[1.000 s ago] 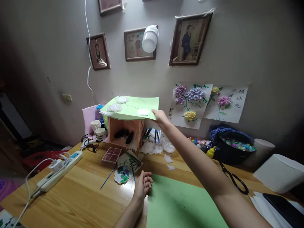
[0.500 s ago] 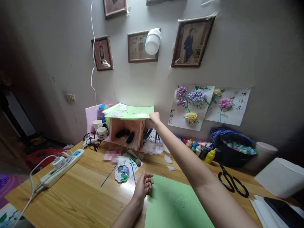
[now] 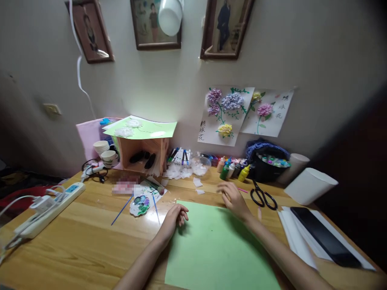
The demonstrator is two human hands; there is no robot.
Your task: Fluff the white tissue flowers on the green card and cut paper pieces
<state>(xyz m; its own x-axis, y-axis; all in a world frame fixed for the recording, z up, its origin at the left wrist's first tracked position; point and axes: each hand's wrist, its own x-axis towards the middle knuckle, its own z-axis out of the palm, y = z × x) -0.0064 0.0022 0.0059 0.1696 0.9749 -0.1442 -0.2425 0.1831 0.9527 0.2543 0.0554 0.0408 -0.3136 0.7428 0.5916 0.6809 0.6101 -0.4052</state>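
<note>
A large green sheet of paper (image 3: 217,245) lies on the wooden table in front of me. At its upper left edge rests my left hand (image 3: 174,217), loosely curled, fingers slightly apart and nothing in them. My right hand (image 3: 235,200) is over the sheet's upper right edge, a little blurred, its fingers apart and holding nothing. Another green sheet with white fluffy flowers (image 3: 145,128) lies on top of a pink box (image 3: 143,157) at the back. Small white paper pieces (image 3: 198,182) lie beyond the near sheet.
Left of the sheet are a paint palette (image 3: 140,205) and blue brushes (image 3: 121,210). A power strip (image 3: 50,211) runs along the left. Paint bottles (image 3: 244,173), black-handled scissors (image 3: 263,198), a paper roll (image 3: 311,186) and a phone (image 3: 326,237) on white sheets are to the right.
My right hand has let go of the flowered green sheet on the box and drawn back to the near green sheet. My left hand stays by its edge. The view has tilted down.
</note>
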